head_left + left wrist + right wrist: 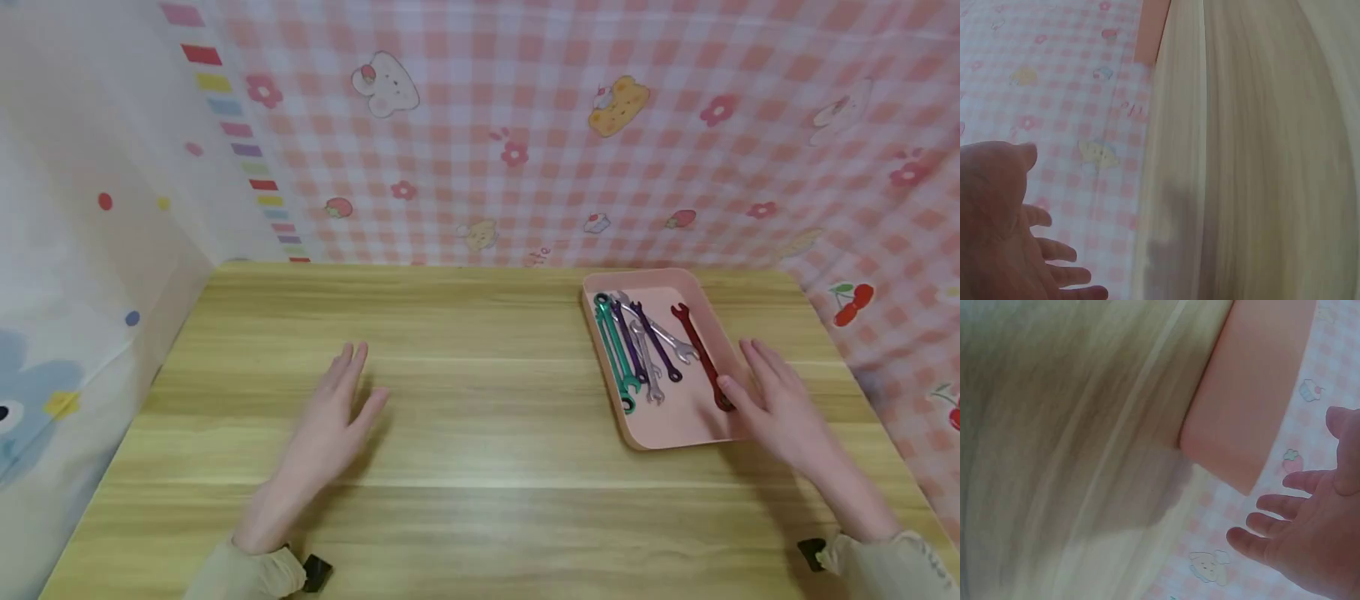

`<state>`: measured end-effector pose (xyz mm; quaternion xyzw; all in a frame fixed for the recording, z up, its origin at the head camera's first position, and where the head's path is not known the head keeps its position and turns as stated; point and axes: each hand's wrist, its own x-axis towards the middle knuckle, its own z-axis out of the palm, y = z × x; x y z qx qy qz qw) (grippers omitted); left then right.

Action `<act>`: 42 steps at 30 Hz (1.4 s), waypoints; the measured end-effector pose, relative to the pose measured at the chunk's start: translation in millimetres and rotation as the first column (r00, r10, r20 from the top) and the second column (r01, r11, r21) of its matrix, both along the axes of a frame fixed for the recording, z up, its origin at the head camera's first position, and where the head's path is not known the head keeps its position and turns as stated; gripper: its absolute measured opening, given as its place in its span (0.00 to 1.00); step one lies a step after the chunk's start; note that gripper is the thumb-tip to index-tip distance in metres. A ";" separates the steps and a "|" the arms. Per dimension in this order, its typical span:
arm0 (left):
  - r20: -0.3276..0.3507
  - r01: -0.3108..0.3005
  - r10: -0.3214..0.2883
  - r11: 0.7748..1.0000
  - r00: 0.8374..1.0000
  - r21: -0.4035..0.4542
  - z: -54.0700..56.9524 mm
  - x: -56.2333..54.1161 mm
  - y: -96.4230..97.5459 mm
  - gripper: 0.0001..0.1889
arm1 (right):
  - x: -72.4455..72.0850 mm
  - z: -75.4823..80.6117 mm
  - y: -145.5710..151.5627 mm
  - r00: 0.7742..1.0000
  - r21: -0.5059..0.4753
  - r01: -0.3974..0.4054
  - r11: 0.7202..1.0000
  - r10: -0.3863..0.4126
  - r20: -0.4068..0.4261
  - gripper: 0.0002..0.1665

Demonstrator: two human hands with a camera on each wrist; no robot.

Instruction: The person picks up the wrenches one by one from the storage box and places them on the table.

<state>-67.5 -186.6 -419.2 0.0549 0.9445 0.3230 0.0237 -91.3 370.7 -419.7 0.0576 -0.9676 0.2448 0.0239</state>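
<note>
A pink tray stands on the right side of the table with several wrenches in it. Green wrenches lie along its left wall, beside purple wrenches and silver wrenches. Apart from these, a red wrench lies near the right wall. My right hand is at the tray's right edge, fingers extended and holding nothing; whether it touches the rim I cannot tell. Over the left part of the table, my left hand is held with straight fingers, away from any object.
The wooden table ends at the back against a pink checked cloth. A white patterned cloth hangs at the left side, and the checked cloth continues down the right side.
</note>
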 end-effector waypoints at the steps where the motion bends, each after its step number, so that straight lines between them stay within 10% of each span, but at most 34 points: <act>1: -0.008 0.001 -0.001 1.000 1.000 0.019 -1.6 -1.8 4.3 0.38 | -1.8 -0.3 0.8 1.000 -0.004 0.003 1.000 -0.003 0.014 0.43; 13: 0.003 0.034 -0.035 0.975 0.999 0.217 -13.8 -19.1 62.1 0.37 | -18.8 1.8 0.2 0.972 -0.019 0.069 0.997 -0.063 0.228 0.47; 32: 0.138 0.074 -0.158 0.874 0.978 0.480 -25.6 -24.3 181.8 0.32 | -34.7 -3.5 3.5 0.978 -0.035 0.139 0.990 -0.131 0.164 0.32; 42: 0.149 0.083 -0.179 0.865 0.972 0.496 -28.2 -34.1 229.5 0.32 | -37.2 -2.9 3.8 0.980 -0.040 0.141 0.989 -0.134 0.147 0.27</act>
